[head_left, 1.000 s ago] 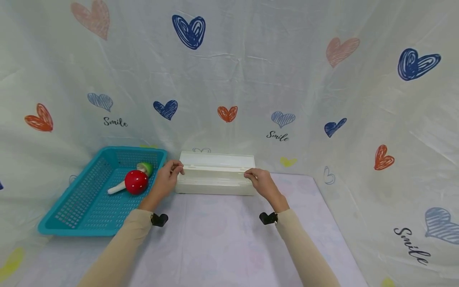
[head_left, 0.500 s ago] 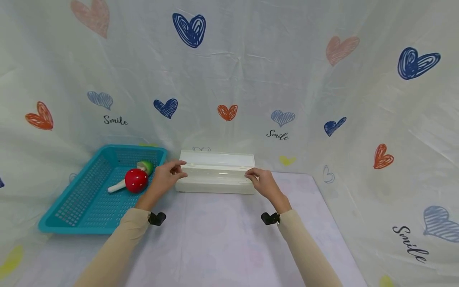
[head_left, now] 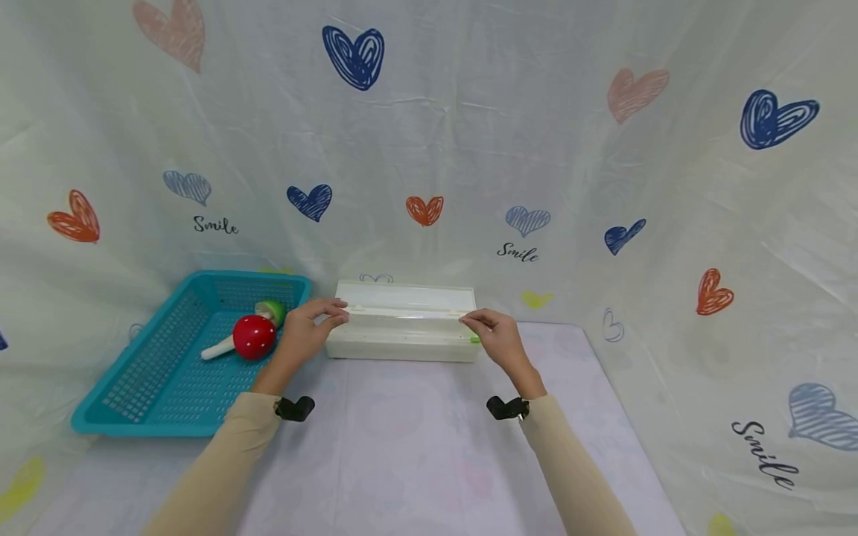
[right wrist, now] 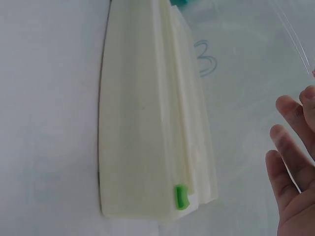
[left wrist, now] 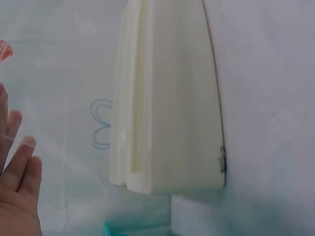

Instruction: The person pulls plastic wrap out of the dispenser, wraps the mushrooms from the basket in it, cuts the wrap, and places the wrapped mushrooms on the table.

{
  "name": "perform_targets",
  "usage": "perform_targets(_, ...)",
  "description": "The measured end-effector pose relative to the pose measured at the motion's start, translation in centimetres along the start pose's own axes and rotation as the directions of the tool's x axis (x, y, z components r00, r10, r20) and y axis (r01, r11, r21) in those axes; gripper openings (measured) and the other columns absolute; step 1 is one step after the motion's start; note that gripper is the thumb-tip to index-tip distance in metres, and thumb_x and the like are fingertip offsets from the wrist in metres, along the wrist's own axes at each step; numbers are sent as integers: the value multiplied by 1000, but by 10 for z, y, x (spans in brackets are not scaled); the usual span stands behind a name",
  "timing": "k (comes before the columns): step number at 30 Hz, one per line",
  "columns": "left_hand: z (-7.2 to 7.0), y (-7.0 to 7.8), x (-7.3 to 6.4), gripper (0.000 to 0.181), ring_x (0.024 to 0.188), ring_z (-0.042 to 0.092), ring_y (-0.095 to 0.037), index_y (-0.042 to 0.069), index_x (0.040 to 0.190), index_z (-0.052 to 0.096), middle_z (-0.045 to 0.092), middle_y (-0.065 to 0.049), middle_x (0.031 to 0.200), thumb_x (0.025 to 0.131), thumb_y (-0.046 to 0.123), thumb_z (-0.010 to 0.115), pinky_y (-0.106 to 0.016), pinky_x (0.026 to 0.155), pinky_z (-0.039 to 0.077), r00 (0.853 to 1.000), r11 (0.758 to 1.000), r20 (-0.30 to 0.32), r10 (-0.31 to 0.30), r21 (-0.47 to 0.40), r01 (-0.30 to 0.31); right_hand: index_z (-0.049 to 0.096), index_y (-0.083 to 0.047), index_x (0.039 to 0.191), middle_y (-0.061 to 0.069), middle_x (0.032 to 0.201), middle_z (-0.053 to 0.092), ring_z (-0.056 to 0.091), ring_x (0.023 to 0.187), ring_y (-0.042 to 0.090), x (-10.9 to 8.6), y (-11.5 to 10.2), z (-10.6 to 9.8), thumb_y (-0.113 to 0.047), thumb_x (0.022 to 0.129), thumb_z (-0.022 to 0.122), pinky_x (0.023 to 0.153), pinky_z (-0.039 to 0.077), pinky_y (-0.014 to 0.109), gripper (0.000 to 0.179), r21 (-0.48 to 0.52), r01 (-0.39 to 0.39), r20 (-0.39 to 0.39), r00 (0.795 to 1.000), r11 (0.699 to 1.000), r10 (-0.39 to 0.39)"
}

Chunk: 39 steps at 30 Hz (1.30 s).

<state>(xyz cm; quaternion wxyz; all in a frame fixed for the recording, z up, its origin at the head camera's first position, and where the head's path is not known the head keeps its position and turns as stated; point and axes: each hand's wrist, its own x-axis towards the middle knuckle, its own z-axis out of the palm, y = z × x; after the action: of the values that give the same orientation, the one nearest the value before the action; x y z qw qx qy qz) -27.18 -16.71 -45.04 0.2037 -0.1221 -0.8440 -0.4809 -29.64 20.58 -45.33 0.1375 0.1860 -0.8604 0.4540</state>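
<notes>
A long white cling film dispenser (head_left: 402,350) stands at the back of the table, its lid (head_left: 405,298) raised against the curtain. Clear cling film (right wrist: 294,34) shows as glossy streaks by the fingers in the right wrist view. At the dispenser's left end, my left hand (head_left: 303,336) holds the film's edge, thumb and fingers forward; film crosses its fingertips in the left wrist view. My right hand (head_left: 503,344) pinches the film at the other end. Below those fingers, a green slider (right wrist: 182,197) sits on the dispenser's right end. The thumbs are hidden in both wrist views.
On the left, beside my left forearm, stands a turquoise perforated basket (head_left: 144,430). It holds a red toy mushroom (head_left: 255,337) with white dots and a green-and-white toy piece (head_left: 271,310). A heart-print curtain (head_left: 429,134) closes off the back and right.
My right hand has shifted slightly right, uncovering the green slider. The left thumb and fingers spread apart half a second ago and are now a little closer together. The dispenser stays put.
</notes>
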Motion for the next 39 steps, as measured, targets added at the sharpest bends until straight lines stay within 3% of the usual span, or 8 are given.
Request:
perform_targets(5, -3, 2, 0, 22, 106, 73, -26, 2, 114, 76, 78, -15, 109, 98, 16, 71, -8, 84, 51, 997, 992, 22, -78, -100, 80, 77, -6, 107, 12, 107, 79, 72, 101, 29, 3, -2, 0, -19, 100, 67, 79, 51, 23, 18, 191, -37, -9, 999, 981, 40)
perform_targets(10, -9, 7, -4, 35, 110, 73, -24, 9, 127, 72, 78, -13, 113, 98, 28, 72, -9, 86, 51, 982, 974, 42, -186, -126, 190, 72, 7, 113, 23, 107, 76, 75, 102, 31, 3, -7, -2, -14, 102, 64, 90, 59, 26, 25, 309, -29, -13, 999, 951, 35)
perform_targets(13, -14, 12, -8, 36, 108, 74, -20, 10, 124, 74, 77, -12, 116, 96, 33, 73, -11, 86, 52, 975, 962, 53, -215, -160, 221, 70, 10, 114, 27, 107, 75, 77, 97, 21, 3, -12, -5, -12, 103, 62, 89, 60, 28, 27, 345, -19, -15, 1000, 939, 26)
perform_targets(17, -20, 20, -12, 33, 98, 74, -6, 5, 121, 74, 77, -16, 115, 97, 29, 72, -13, 86, 53, 983, 963, 49, -175, -202, 181, 70, 10, 113, 27, 105, 75, 76, 92, 10, 2, -18, -7, -14, 104, 61, 88, 60, 28, 27, 368, -20, -16, 999, 930, 28)
perform_targets(21, -25, 25, -17, 30, 92, 73, 2, -2, 119, 73, 76, -21, 112, 99, 20, 70, -14, 85, 54, 993, 963, 42, -112, -242, 119, 71, 7, 111, 19, 102, 77, 76, 90, 9, -2, -23, -10, -17, 104, 61, 86, 61, 28, 27, 368, -20, -19, 999, 929, 29)
perform_targets(25, -30, 28, -20, 28, 90, 73, 3, -3, 117, 73, 77, -21, 110, 99, 18, 70, -15, 85, 55, 995, 960, 51, -86, -264, 97, 72, 2, 108, 12, 98, 79, 76, 89, 11, -8, -26, -13, -18, 104, 61, 85, 61, 28, 24, 368, 0, -25, 1000, 930, 10)
perform_targets(31, -34, 30, -30, 26, 90, 73, 4, -5, 114, 74, 77, -19, 106, 98, 16, 71, -15, 85, 55, 994, 967, 86, -74, -239, 93, 71, 5, 109, 16, 96, 78, 76, 87, 11, -24, -28, -17, -16, 106, 58, 83, 61, 27, 25, 358, 26, -2, 1000, 933, -27)
perform_targets(39, -22, 26, -59, 20, 88, 74, 1, -1, 111, 75, 78, -19, 102, 98, 13, 71, -15, 84, 55, 989, 969, 125, -85, -222, 111, 72, 4, 105, 22, 91, 77, 77, 82, 14, -60, -13, -10, -13, 106, 57, 79, 63, 32, 22, 389, -1, 54, 998, 921, -22)
